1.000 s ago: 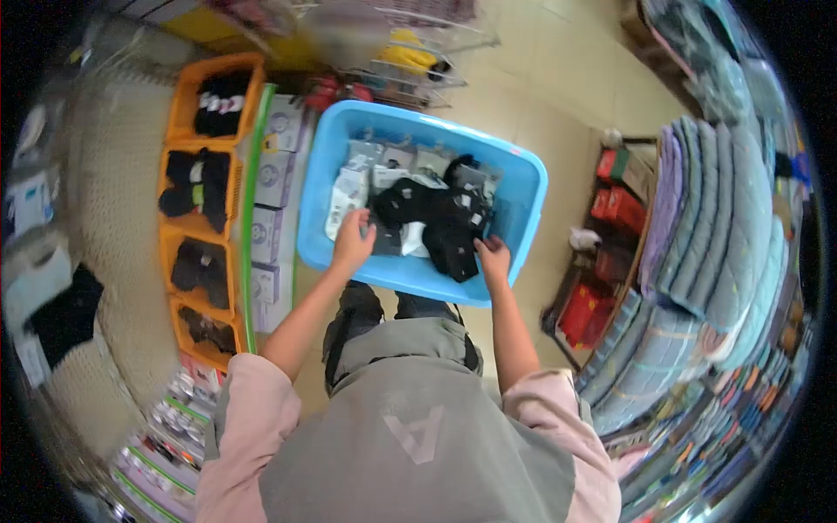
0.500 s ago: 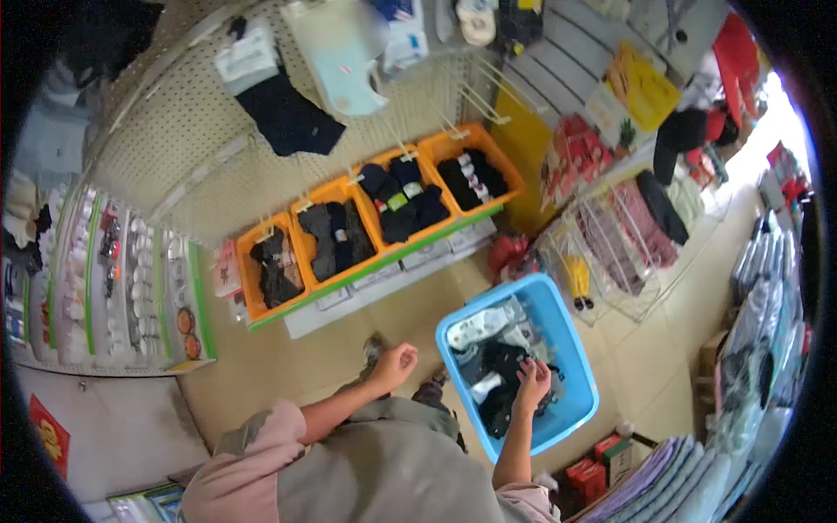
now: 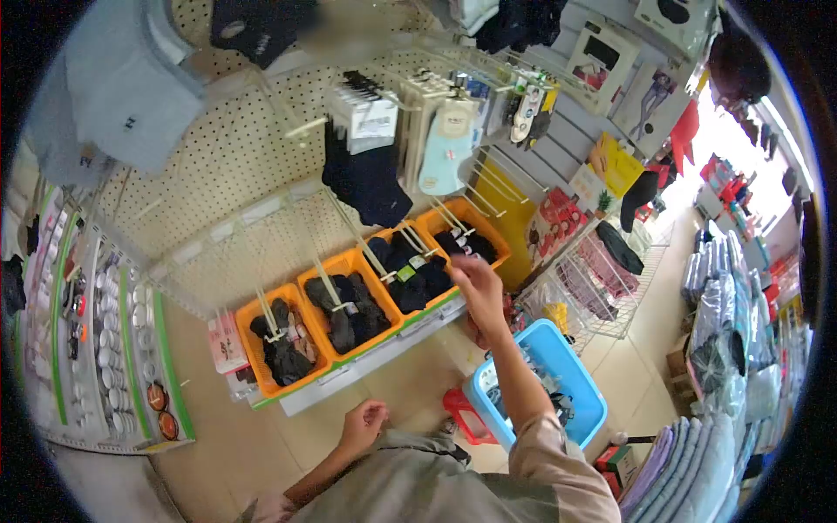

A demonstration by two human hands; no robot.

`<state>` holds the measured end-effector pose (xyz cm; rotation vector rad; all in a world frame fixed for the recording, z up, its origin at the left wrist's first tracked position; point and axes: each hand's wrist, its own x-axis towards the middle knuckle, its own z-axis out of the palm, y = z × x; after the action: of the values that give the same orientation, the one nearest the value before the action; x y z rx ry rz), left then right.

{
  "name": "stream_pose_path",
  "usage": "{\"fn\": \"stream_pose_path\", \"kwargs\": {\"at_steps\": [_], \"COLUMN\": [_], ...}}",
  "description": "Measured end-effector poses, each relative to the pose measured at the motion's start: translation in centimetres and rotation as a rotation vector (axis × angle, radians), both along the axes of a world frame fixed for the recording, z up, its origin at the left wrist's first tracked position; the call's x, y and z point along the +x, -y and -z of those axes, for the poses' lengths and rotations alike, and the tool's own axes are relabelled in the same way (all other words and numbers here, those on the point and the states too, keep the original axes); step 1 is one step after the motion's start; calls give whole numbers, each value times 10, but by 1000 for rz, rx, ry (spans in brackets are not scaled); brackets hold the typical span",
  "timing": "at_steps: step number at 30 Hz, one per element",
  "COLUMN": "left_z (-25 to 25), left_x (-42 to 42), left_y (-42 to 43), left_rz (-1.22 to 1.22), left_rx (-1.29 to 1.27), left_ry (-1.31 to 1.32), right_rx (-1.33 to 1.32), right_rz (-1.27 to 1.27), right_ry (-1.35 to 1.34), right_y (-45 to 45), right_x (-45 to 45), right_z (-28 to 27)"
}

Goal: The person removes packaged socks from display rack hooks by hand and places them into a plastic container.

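Observation:
My right hand reaches out beyond the blue tub, its fingers extended and slightly apart, with no item visible in it. In the picture it overlaps the front of the orange baskets; I cannot tell whether it touches anything. Dark socks with a green label fill the orange basket nearest it. Partly behind my right forearm stands the light blue tub, with grey and black packaged items inside. My left hand hangs low in front of my body, fingers curled in, with nothing seen in it.
Metal hooks stick out from the pegboard, some carrying packaged socks. A red stool is beside the tub. A wire rack holds clothing, and a display shelf stands left. Folded padded textiles lie at right.
My right hand has come up out of the blue tub and forward toward the orange baskets. The view has tilted up, showing more hanging socks. My left hand appears lower and stays curled.

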<state>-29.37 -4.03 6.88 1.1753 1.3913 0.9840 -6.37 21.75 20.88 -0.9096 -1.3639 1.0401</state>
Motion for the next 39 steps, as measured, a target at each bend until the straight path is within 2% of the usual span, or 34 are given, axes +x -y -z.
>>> {"fn": "stream_pose_path", "kwargs": {"at_steps": [1, 5, 8, 11, 12, 13, 15, 18, 21, 23, 25, 26, 29, 30, 33, 35, 37, 39], "left_z": [-7, -34, -26, -28, -29, -30, -24, -19, -37, -44, -24, -14, -12, -11, -10, -8, -18, -25], "left_x": [-15, -61, -83, -99, -103, -106, -111, -118, -117, -117, -117, -115, -108, -106, -100, -94, -85, -80], "left_y": [4, 18, 24, 28, 29, 31, 36, 40, 39, 36, 33, 31, 20, 15, -3, -18, -34, -45], "left_rz": [2, -47, -96, -148, -163, -178, -213, -274, -336, -368, -360, -355, -382, -379, -379, -390, -387, -383], "left_rx": [8, -8, 26, 9, 19, 29, 52, 59, -10, -60, -12, 10, 42, 56, 60, 28, 62, 80], "left_ry": [-28, -42, 16, 47, 52, 57, 94, 133, 105, 139, 96, 76, 87, 70, 39, 43, 44, 24], "right_rx": [45, 269, 221, 108, 111, 26, -123, -150, -118, -74, -38, -25, -115, -126, -130, -102, 83, 66], "right_rz": [-78, -128, -139, -316, -236, -366, -469, -474, -602, -522, -484, -568, -659, -641, -698, -692, -660, -682], "right_ry": [-61, 78, 174, 206, 261, 142, -41, 0, -64, 45, 62, 9, -60, 3, -80, -16, -47, -52], "right_y": [-17, -87, -114, -173, -186, -185, -192, -199, -194, -196, -200, -229, -254, -255, -248, -245, -253, -255], "right_x": [-21, -92, -122, -128, -129, -128, -131, -136, -146, -147, -150, -146, -143, -143, -150, -151, -159, -159], "right_z": [-17, -79, -124, -116, -112, -121, -128, -140, -148, -149, -148, -128, -111, -114, -117, -123, -118, -117]}}
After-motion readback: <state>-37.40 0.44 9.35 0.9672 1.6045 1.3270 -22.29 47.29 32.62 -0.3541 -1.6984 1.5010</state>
